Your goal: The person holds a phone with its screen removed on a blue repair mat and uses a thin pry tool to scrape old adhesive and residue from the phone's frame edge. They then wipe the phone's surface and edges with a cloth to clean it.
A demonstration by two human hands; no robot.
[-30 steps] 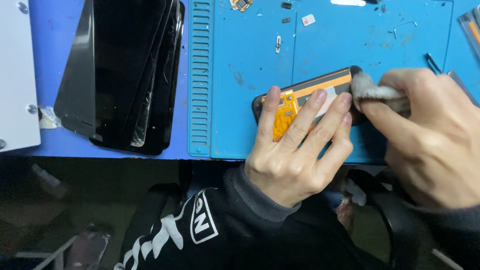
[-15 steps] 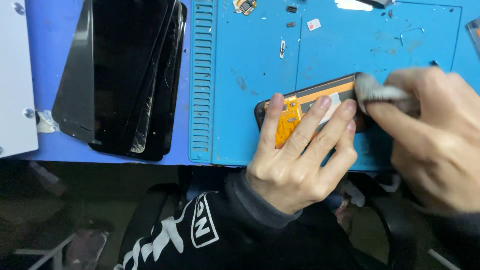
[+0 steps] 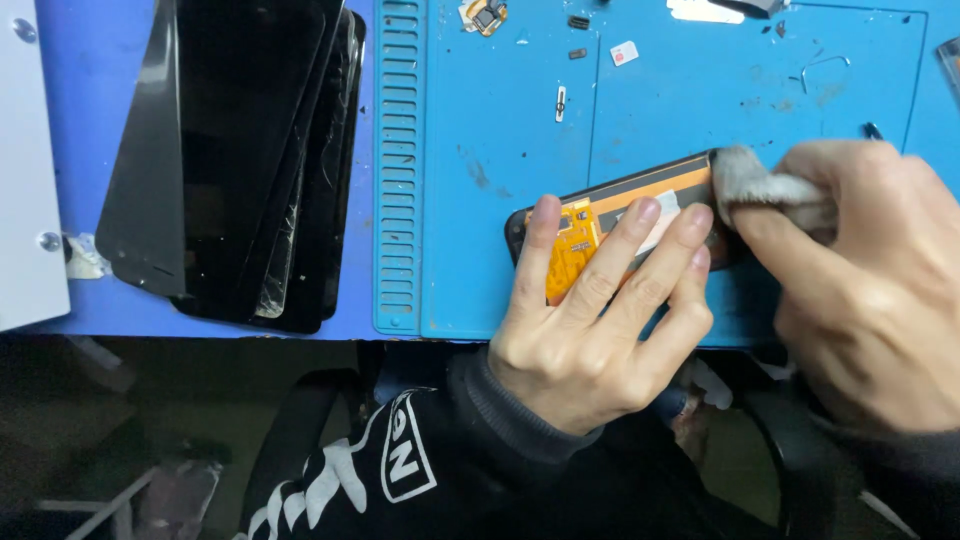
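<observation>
Fingers (image 3: 640, 250) of the left hand (image 3: 590, 330) lie spread and flat on the phone panel (image 3: 620, 215), pressing it down onto the blue mat (image 3: 500, 130); they are open, not curled around anything. The thumb sits at the panel's left end, beside the orange flex (image 3: 570, 245), and the other fingertips reach across a white patch on the panel's back.

The right hand (image 3: 870, 290) is closed on a grey cloth (image 3: 760, 185), pinched between thumb and fingers, and the cloth's bunched tip touches the panel's right end, at its far edge.

The panel lies at a slight tilt near the mat's near edge, its left end nearer and its right end farther, dark-rimmed with an orange band along the back.

Far on the mat lie small loose parts: a tiny camera module (image 3: 485, 15), a white card chip (image 3: 624, 53), a small metal strip (image 3: 561, 103) and a bent wire pin (image 3: 825, 68).

Left of the mat, on the blue table (image 3: 90, 60), a stack of black screens (image 3: 240, 150) leans fanned out, some with clear film peeling at their edges. A white sheet (image 3: 25, 170) lies at the far left edge.

Below the table's near edge a black sleeve (image 3: 400, 470) with white print shows.
</observation>
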